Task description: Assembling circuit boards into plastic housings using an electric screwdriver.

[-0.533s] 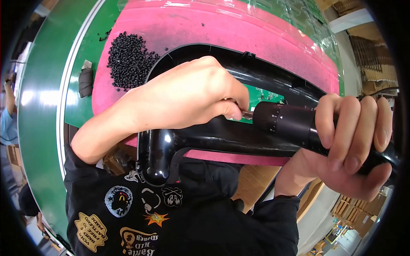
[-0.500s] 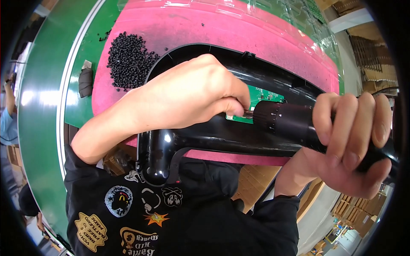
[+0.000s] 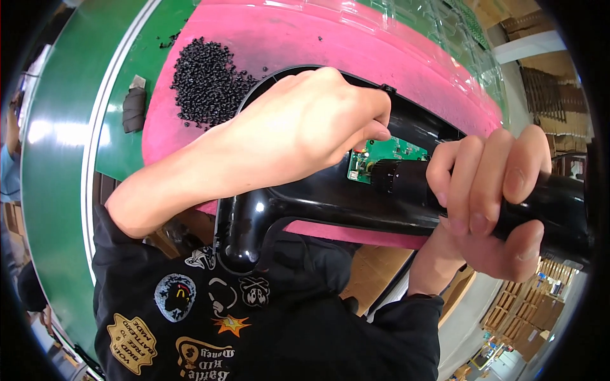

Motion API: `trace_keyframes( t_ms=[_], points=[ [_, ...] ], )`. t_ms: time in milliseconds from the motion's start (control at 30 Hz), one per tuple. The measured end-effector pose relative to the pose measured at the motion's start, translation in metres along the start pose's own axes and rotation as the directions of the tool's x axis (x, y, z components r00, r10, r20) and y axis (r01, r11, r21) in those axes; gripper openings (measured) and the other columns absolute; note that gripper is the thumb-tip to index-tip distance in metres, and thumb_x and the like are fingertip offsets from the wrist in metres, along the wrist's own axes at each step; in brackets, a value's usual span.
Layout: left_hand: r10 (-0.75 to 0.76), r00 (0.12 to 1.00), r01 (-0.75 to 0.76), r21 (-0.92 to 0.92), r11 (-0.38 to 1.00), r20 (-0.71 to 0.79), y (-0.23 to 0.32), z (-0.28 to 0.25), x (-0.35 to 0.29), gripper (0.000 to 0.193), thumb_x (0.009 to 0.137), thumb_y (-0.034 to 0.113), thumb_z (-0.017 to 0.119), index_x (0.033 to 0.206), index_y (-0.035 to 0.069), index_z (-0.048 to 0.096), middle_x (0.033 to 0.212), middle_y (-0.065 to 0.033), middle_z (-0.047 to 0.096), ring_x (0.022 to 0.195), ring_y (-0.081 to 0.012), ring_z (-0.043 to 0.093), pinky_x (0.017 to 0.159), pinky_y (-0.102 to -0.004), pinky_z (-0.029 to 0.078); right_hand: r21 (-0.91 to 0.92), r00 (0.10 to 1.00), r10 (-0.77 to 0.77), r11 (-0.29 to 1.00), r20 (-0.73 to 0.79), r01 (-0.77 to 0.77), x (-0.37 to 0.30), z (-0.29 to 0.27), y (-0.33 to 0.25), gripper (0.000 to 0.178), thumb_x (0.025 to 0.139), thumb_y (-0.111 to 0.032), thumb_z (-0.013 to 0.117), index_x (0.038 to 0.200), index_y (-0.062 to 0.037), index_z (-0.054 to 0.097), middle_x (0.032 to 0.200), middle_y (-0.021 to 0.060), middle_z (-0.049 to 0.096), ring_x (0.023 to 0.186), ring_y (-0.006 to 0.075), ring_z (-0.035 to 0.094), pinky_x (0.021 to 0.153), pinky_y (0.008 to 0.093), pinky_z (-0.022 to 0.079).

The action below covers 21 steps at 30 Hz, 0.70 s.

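A long, glossy black plastic housing (image 3: 349, 206) lies on the pink mat, with a green circuit board (image 3: 397, 150) inside it. My right hand (image 3: 492, 184) wraps round a black electric screwdriver (image 3: 406, 185), whose dial-marked collar points left, low over the board's edge. Its tip sits at the board, and I cannot make out the screw there. My left hand (image 3: 327, 120) hovers over the housing just above and left of that tip. Its fingers are curled together, and whatever they may hold is hidden. Left of the housing is a heap of small black screws (image 3: 206, 86).
The pink mat (image 3: 292, 38) rests on a green bench (image 3: 60, 171) with a pale rail along it. Clear plastic trays (image 3: 419, 25) are at the far side. A dark wrapped roll (image 3: 133, 109) lies left of the mat. Wooden pallets (image 3: 511, 311) stand on the floor at right.
My left fingers have left the screwdriver's tip and moved up and slightly right. My right hand has brought the screwdriver left and down onto the board.
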<state>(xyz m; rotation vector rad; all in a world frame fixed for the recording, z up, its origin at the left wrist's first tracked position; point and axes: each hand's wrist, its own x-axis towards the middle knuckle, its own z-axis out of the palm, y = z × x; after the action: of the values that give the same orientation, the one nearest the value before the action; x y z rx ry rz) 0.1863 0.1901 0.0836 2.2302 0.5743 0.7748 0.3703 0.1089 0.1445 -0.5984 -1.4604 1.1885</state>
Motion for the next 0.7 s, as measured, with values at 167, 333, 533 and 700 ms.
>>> trace_keyframes(
  t_ms=[167, 333, 533, 700],
  points=[
    [-0.057, 0.997, 0.053, 0.098, 0.994, 0.045, 0.006, 0.0, -0.001, 0.021, 0.093, 0.018, 0.059, 0.083, 0.001, 0.053, 0.061, -0.0178, 0.052, 0.061, -0.0418, 0.052, 0.053, -0.046, 0.039, -0.038, 0.996, 0.063, 0.997, -0.062, -0.065, 0.006, 0.013, -0.001, 0.037, 0.085, -0.033, 0.072, 0.095, -0.0098, 0.044, 0.064, -0.0045, 0.049, 0.047, 0.0057, 0.043, 0.053, 0.0244, 0.036],
    [-0.057, 0.998, 0.058, 0.095, 0.994, -0.011, 0.004, 0.003, -0.004, 0.021, 0.091, 0.018, 0.06, 0.082, 0.001, 0.052, 0.067, -0.0181, 0.054, 0.069, -0.0414, 0.055, 0.058, -0.0475, 0.042, -0.081, 0.98, 0.019, 0.996, -0.196, -0.036, 0.012, 0.031, 0.008, 0.033, 0.083, -0.032, 0.069, 0.091, -0.0102, 0.046, 0.06, -0.0054, 0.045, 0.044, 0.0054, 0.038, 0.05, 0.0234, 0.033],
    [0.037, 0.999, -0.039, 0.09, 0.995, 0.023, 0.003, 0.001, -0.005, 0.016, 0.082, 0.011, 0.067, 0.087, 0.0, 0.056, 0.077, -0.0159, 0.059, 0.075, -0.0376, 0.059, 0.063, -0.0441, 0.046, -0.099, 0.988, -0.003, 0.995, -0.155, -0.012, 0.005, 0.031, 0.004, 0.035, 0.083, -0.034, 0.069, 0.094, -0.009, 0.048, 0.06, -0.0052, 0.045, 0.045, 0.0055, 0.038, 0.05, 0.0233, 0.032],
    [-0.002, 0.993, 0.002, 0.002, 1.0, 0.116, 0.002, -0.002, -0.006, 0.018, 0.074, 0.007, 0.072, 0.084, -0.002, 0.06, 0.076, -0.013, 0.06, 0.069, -0.0299, 0.061, 0.063, -0.0389, 0.048, -0.171, 0.974, -0.037, 0.985, -0.225, -0.002, -0.001, 0.033, 0.002, 0.032, 0.087, -0.035, 0.064, 0.096, -0.0083, 0.049, 0.063, -0.0047, 0.046, 0.049, 0.0068, 0.04, 0.053, 0.0257, 0.034]
  ],
)
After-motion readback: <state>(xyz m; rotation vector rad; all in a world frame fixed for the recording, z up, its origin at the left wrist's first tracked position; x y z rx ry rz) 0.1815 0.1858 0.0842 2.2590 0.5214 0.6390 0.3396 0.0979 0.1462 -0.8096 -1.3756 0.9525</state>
